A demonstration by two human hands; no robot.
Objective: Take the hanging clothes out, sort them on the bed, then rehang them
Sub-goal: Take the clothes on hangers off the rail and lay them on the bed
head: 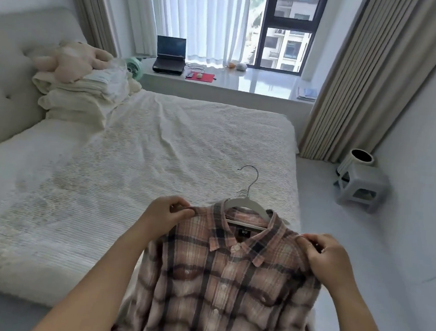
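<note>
A pink and brown plaid shirt (228, 283) hangs on a white hanger (248, 203) with a metal hook, held up over the near right corner of the bed (123, 158). My left hand (167, 211) pinches the shirt's left shoulder. My right hand (327, 255) pinches its right shoulder. The shirt is buttoned and its front faces me, with a black label inside the collar. Its lower part runs out of view at the bottom.
Folded cream blankets (79, 97) with a plush toy (71, 59) lie at the head of the bed. A laptop (170, 55) and a small green fan (134, 67) stand on the window sill. A grey stool (361, 187) with a bin stands at the right wall.
</note>
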